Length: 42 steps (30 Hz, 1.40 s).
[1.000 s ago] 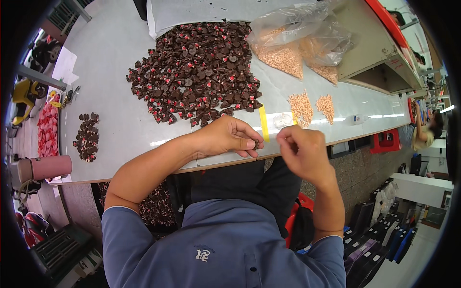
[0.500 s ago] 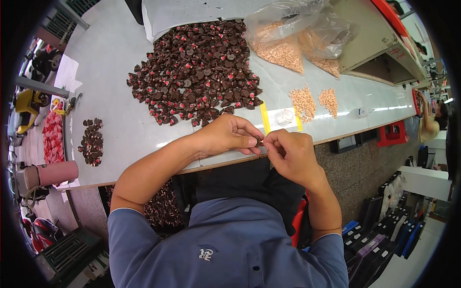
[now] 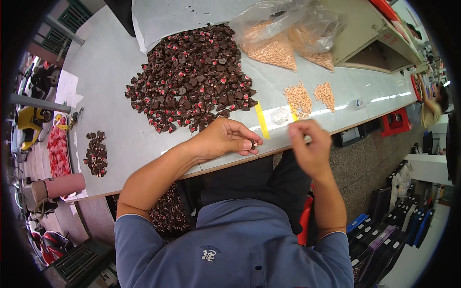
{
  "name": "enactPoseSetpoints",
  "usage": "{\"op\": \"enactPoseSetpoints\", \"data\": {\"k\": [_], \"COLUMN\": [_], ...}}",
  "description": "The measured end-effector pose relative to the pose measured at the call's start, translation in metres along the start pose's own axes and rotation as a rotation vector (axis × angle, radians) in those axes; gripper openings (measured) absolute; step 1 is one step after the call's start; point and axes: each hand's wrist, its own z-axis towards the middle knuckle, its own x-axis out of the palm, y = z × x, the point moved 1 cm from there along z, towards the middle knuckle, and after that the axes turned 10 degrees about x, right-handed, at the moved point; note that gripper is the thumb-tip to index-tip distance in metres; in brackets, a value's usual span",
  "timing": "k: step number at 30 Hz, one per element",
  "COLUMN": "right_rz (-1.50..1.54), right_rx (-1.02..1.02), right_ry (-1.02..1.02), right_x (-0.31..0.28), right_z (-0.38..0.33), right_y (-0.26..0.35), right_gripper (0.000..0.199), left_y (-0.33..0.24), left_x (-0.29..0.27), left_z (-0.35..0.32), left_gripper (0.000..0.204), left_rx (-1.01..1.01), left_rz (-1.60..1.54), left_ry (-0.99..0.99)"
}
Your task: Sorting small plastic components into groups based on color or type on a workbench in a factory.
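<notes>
My left hand [image 3: 222, 139] pinches a small dark brown piece [image 3: 254, 143] with a pale tip between thumb and fingers, just above the table's front edge. Smeared by motion, my right hand [image 3: 311, 148] is apart from it to the right, and its fingertips cannot be read. A white blob [image 3: 280, 115] lies between strips of yellow tape [image 3: 261, 120], close to the right hand. Just beyond are a heap of small beige bits [image 3: 298, 99] and a lesser beige heap [image 3: 325, 95]. A large mound of dark brown pieces [image 3: 192, 77], many with red-and-white spots, spreads beyond the left hand.
Clear bags of beige bits [image 3: 271, 50] stand at the back, beside an open-fronted metal box [image 3: 379, 48]. At the left are a small dark heap [image 3: 96, 153], pink pieces [image 3: 59, 151] and a pink tumbler [image 3: 65, 185]. A red stool [image 3: 395, 121] is beyond the table's right side.
My right hand has drawn away from the left, moving right and slightly up toward the beige heap. The left hand still holds the dark piece. The whole view has shifted slightly.
</notes>
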Motion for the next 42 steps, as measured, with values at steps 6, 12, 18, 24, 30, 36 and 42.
{"op": "enactPoseSetpoints", "data": {"k": [6,12,18,24,30,36,42], "right_rz": [-0.241,-0.7,-0.807,-0.84,-0.827,-0.165,0.146], "right_rx": [0.137,0.139,0.185,0.187,0.278,0.135,-0.019], "right_ry": [-0.265,-0.183,-0.17,-0.142,-0.13,-0.124,0.144], "right_x": [-0.067,-0.073,-0.066,-0.06,-0.063,-0.029,0.035], "right_z": [0.032,0.054,0.071,0.078,0.072,0.039,-0.007], "right_y": [-0.053,-0.059,-0.062,-0.067,-0.061,-0.028,-0.002], "right_gripper": [0.009,0.01,0.01,0.01,0.011,0.006,0.009], "left_y": [0.0,0.002,0.001,0.001,0.001,-0.003,-0.006], "left_x": [-0.002,-0.004,-0.001,0.001,-0.002,-0.001,0.003], "left_z": [-0.004,-0.004,0.0,-0.004,-0.006,-0.007,0.0], "left_gripper": [0.024,0.023,0.025,0.023,0.023,0.027,0.028], "left_rx": [-0.01,-0.025,-0.015,-0.023,-0.04,-0.069,-0.118], "left_rz": [0.056,0.017,0.02,0.033,0.036,0.102,0.084], "left_ry": [-0.006,-0.004,-0.003,-0.006,0.024,0.058,0.135]}}
